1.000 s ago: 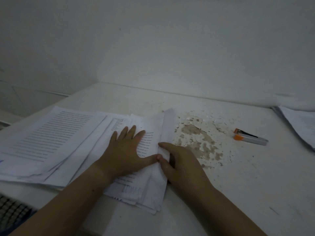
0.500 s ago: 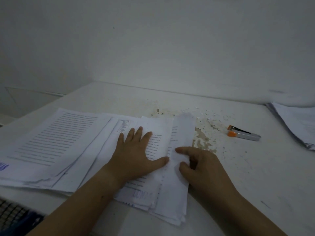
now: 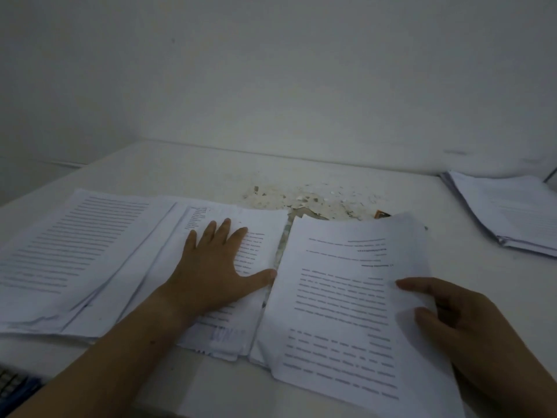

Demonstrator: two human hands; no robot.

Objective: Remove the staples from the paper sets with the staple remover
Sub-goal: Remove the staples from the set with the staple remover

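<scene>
Pages (image 3: pixel 346 282) pinched in right hand (image 3: pixel 452 321), screening staple remover (image 3: pixel 381 214); left hand (image 3: pixel 211 273) flat on stack (image 3: pixel 259 224).

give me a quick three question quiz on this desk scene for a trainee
1. True or false: the left hand lies flat on the paper stack.
2. What does the right hand grip? A) a pen B) a paper set C) nothing
3. Only an orange tip of the staple remover shows. What hides the rest?

Key: 1 true; 2 B; 3 the paper set held by the right hand.
</scene>
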